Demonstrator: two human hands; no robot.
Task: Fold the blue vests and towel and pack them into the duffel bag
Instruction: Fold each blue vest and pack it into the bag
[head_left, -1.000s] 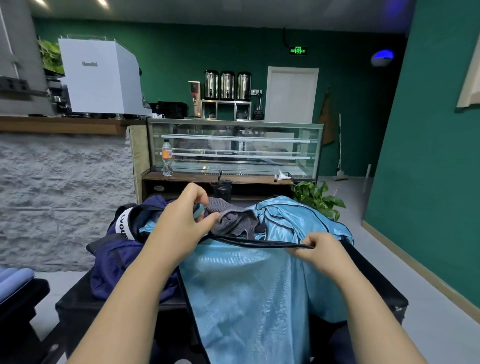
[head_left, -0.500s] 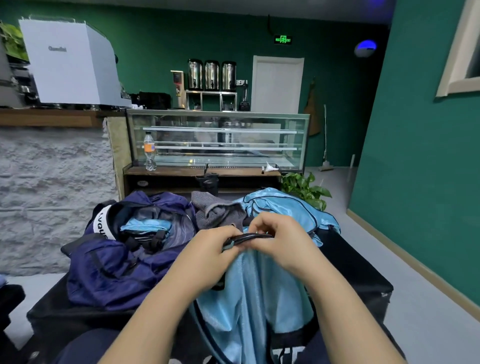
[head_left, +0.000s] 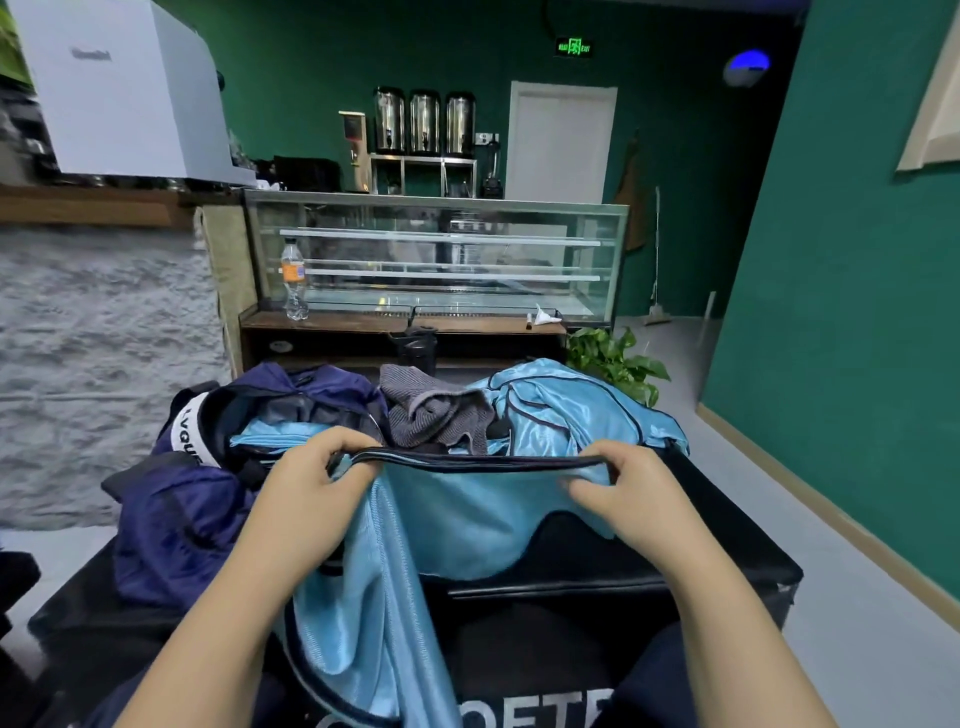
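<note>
Held vest: we see a shiny light-blue mesh vest with dark piping stretched by its top edge in front of the navy-blue fabric duffel bag, its lower part hanging over the near edge of the black table.
Left hand: our left hand pinches the vest's dark trim, fingers curled over it, just right of the bag.
Right hand: our right hand grips the same trim farther right of the bag, fingers curled round it.
Bag: unzipped, with a folded light-blue piece inside.
Towel: a crumpled grey ribbed towel lies just right of the bag's far end.
Other vest: a second heaped light-blue vest lies right of the towel, well right of the bag.
</note>
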